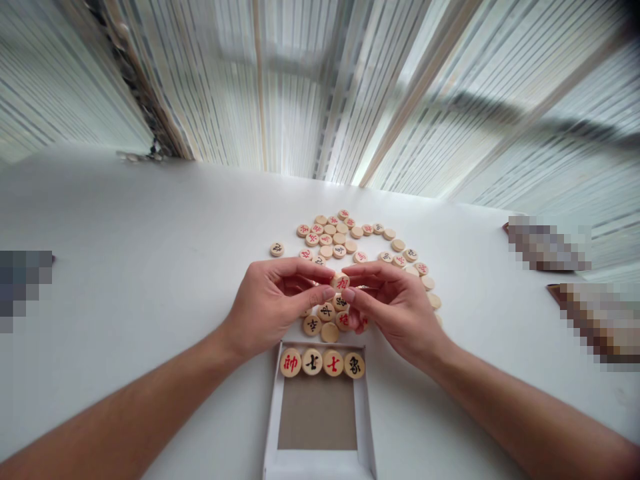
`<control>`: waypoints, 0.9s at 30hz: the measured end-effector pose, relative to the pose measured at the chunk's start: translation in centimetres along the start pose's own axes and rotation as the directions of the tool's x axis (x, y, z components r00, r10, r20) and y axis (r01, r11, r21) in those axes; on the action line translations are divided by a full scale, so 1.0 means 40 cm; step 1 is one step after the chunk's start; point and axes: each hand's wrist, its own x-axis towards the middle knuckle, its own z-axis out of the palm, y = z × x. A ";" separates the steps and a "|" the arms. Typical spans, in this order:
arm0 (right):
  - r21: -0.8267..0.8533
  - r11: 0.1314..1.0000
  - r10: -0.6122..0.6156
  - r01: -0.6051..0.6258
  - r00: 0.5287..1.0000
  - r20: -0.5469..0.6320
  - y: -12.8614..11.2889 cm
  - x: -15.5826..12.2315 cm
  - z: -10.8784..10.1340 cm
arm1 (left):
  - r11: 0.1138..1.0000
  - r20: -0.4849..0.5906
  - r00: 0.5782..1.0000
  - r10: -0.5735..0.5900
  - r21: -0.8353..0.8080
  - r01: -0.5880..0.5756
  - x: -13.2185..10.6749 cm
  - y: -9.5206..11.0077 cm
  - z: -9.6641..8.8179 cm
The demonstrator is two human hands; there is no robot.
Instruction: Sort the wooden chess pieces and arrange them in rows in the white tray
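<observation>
One red-lettered disc (341,283), pinched by left hand (270,303) and right hand (403,307); four discs (313,362) lined inside white box (317,417).

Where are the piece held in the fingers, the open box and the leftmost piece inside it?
Held piece (342,283): head view, on its red-marked face.
Open box (319,417): head view, on its bare floor.
Leftmost piece inside (291,363): head view, on its red-marked face.

White table (165,267): many round wooden pieces (339,251), open shallow box (319,417) nearby.
</observation>
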 end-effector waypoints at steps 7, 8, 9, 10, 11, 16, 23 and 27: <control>-0.032 0.999 -0.008 0.008 1.000 -0.001 -0.002 -0.005 0.001 | 1.000 0.009 1.000 -0.007 -0.008 0.007 0.002 -0.001 -0.001; -0.033 0.999 -0.014 0.014 1.000 -0.003 -0.002 -0.005 0.001 | 1.000 0.010 1.000 -0.007 -0.005 0.008 0.002 -0.002 -0.001; -0.032 0.999 -0.020 0.020 1.000 -0.001 -0.001 -0.005 0.000 | 1.000 0.013 1.000 -0.008 -0.002 0.008 0.003 -0.002 -0.001; -0.031 0.999 -0.025 0.025 1.000 0.003 0.000 -0.006 -0.001 | 1.000 0.016 1.000 -0.011 0.000 0.011 0.003 -0.003 -0.002; -0.029 0.999 -0.026 0.026 1.000 0.008 0.001 -0.006 -0.002 | 1.000 0.019 1.000 -0.013 0.004 0.013 0.003 -0.003 -0.002; 0.003 1.000 0.005 -0.005 1.000 0.000 -0.002 -0.004 0.000 | 0.999 0.044 0.999 0.003 0.052 -0.005 0.000 -0.002 -0.003; -0.054 0.996 0.070 -0.068 0.997 0.028 -0.011 -0.004 0.004 | 0.989 0.066 0.996 0.066 0.127 -0.073 -0.005 -0.001 0.002; -0.051 0.990 0.131 -0.129 0.990 0.043 -0.011 -0.004 0.003 | 0.992 0.027 0.999 0.031 0.125 -0.034 -0.009 -0.003 0.002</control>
